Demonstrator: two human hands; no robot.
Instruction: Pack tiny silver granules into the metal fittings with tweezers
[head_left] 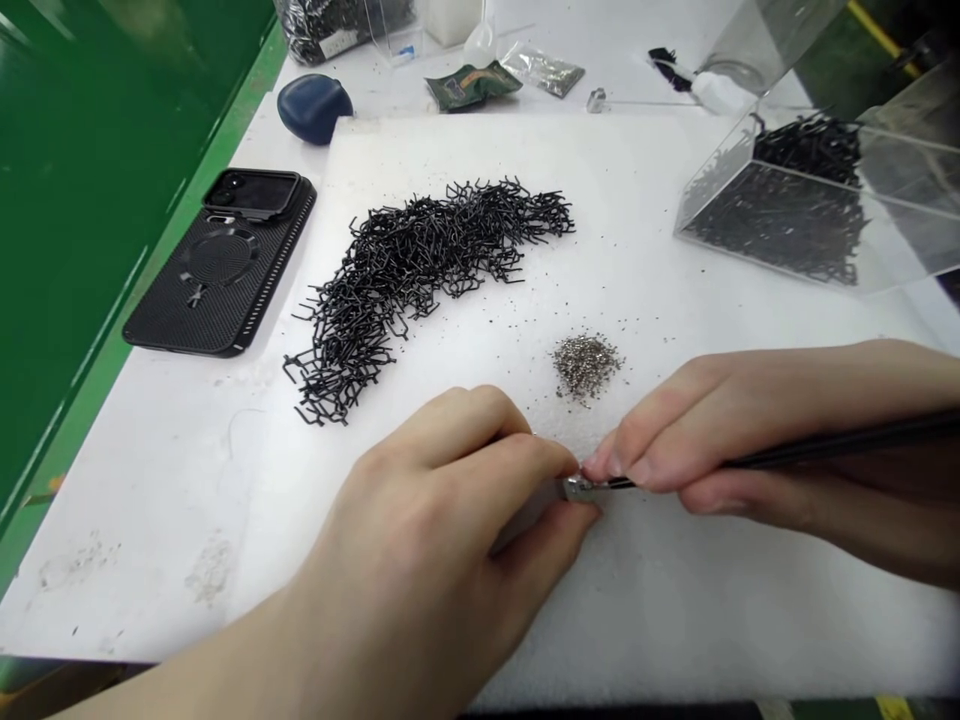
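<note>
My left hand (427,510) is closed, pinching a small shiny metal piece (577,487) between thumb and forefinger; most of the piece is hidden by the fingers. My right hand (765,420) grips a thin black tool (840,440), whose narrow end meets the metal piece. Fingertips of both hands nearly touch there. Just beyond them is a small pile of tiny metallic bits (586,367). Farther back, a curved heap of black bent wire pieces (427,250) lies on the white foam sheet (637,600).
A black phone case with a phone (221,262) lies at left, near a dark blue rounded object (313,107). At right, a tilted clear box (795,220) holds black pieces. Along the back are a green packet (472,86), a clear bag (547,70) and a black bundle (337,25).
</note>
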